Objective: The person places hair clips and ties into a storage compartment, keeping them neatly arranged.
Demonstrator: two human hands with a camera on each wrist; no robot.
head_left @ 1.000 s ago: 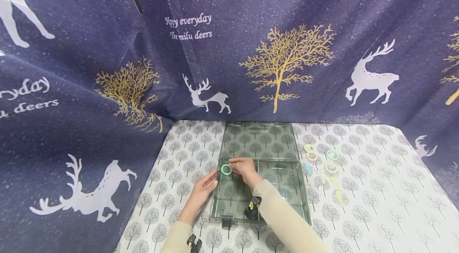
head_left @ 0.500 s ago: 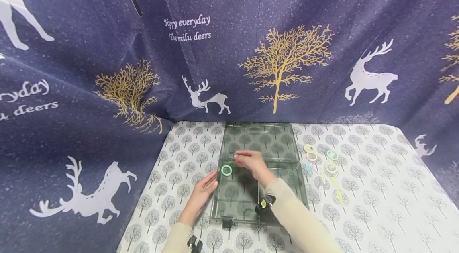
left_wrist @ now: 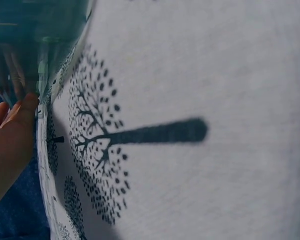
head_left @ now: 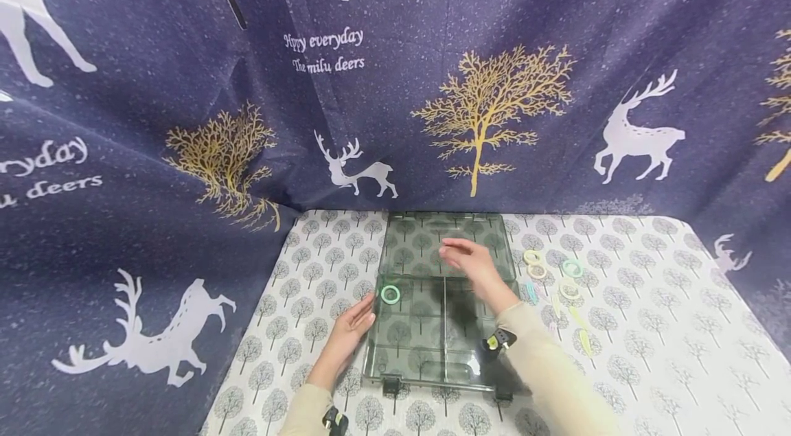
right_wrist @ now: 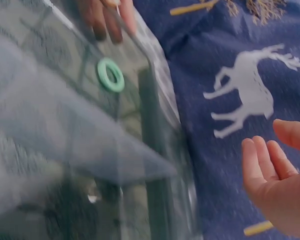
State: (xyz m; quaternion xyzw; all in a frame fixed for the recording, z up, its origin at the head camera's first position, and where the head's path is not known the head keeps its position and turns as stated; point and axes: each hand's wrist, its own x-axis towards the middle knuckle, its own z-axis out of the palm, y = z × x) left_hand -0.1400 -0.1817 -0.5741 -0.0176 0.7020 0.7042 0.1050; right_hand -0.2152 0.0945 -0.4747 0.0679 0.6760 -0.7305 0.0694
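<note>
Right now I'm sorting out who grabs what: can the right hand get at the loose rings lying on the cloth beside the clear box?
Probably yes. The right hand hangs open and empty above the box lid, and the rings lie uncovered on the cloth just to its right, with nothing between them.

A clear greenish plastic compartment box [head_left: 432, 347] lies open on the white tablecloth printed with grey trees [head_left: 643, 340], its lid [head_left: 420, 240] folded back flat. A mint-green ring [head_left: 390, 294] sits in the box's far left compartment. The left hand [head_left: 352, 327] rests with straight fingers against the box's left wall. The right hand [head_left: 472, 263] hovers over the lid, fingers relaxed and holding nothing. More pastel rings and clips [head_left: 559, 281] lie just right of the box.
</note>
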